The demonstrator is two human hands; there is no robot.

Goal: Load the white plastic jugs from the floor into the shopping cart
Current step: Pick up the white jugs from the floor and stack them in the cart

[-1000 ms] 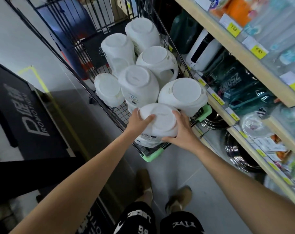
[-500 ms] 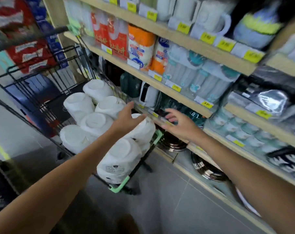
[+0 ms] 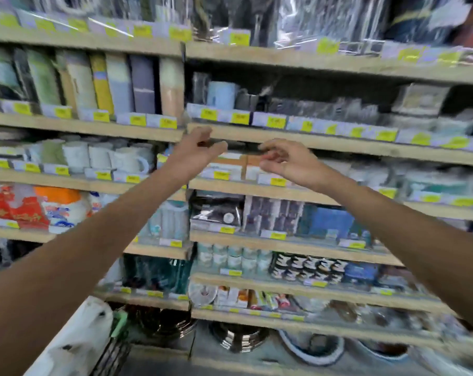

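Observation:
The view is blurred by motion and faces the store shelves. Only one white plastic jug point(image 3: 78, 337) shows, at the bottom left, lying in the corner of the black wire shopping cart point(image 3: 113, 356) with its green bumper. My left hand point(image 3: 194, 153) and my right hand point(image 3: 286, 161) are raised in mid-air in front of the shelves, far above the jug and the cart. Both hands hold nothing, and their fingers hang loosely curled. The rest of the cart and the other jugs are out of frame.
Wooden shelves point(image 3: 297, 142) with yellow price tags fill the view, stocked with mugs, boxes and packaged goods. Metal bowls point(image 3: 238, 337) and basins stand on the lowest level to the right of the cart.
Both hands let go of the jug in the cart and rose. The view swung up and right from the cart to the shelves, leaving only one jug at the bottom left.

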